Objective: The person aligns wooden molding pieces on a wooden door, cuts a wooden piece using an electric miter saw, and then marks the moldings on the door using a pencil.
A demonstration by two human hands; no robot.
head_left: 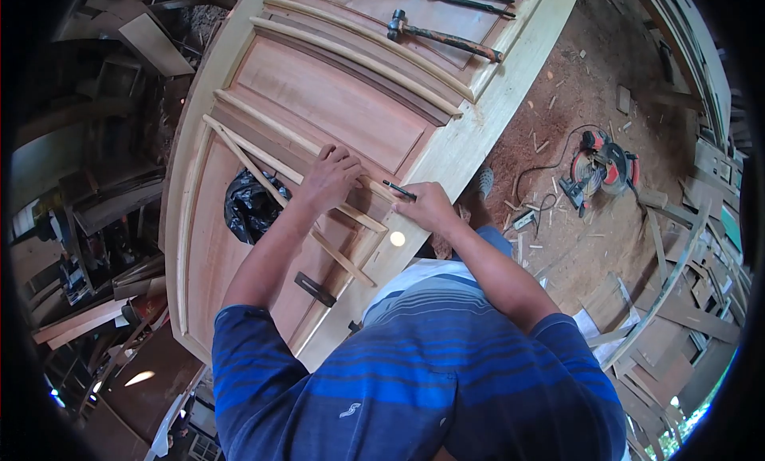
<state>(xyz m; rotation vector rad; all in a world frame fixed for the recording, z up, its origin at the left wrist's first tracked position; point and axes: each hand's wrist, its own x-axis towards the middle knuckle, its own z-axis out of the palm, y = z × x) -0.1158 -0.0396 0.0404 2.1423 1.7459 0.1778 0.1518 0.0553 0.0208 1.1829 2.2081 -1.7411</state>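
the right hand (429, 207) pinches a dark pen-like tool (398, 190); the left hand (331, 178) curls over a wooden strip (271, 124), grip unclear.

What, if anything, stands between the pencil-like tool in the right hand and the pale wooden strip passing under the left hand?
Nothing visible: the pencil-like tool has its tip close to the wooden strip, and the left hand lies farther along. Contact is unclear.

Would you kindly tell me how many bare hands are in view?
2: the left hand at a wooden strip on the panelled door, and the right hand by the door's edge, holding a dark pen or pencil.
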